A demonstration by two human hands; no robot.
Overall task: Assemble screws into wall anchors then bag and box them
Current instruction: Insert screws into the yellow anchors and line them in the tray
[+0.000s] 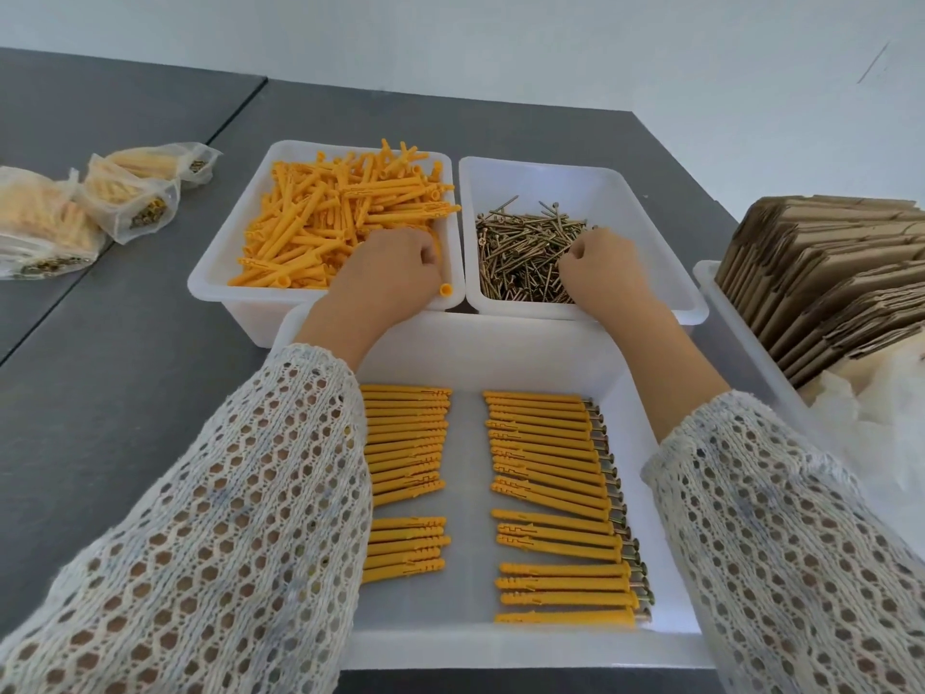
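Orange anchors [330, 217] meet the left hand [395, 273], fingers curled round one; right hand [608, 273] fingers pinch screws [525, 247].

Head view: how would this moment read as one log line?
left hand gripping anchors | right hand in screws | assembled rows in tray

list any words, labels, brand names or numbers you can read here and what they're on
None: no readable text, label, brand, number or sign shows in this view.
White bins: plain, no markings.
Flattened cardboard boxes: seen mostly edge-on, no print visible.
Filled bags: translucent, no label that can be made out.
Orange anchors: only moulded slots, no lettering legible.
Screws: too small to show any stamp.
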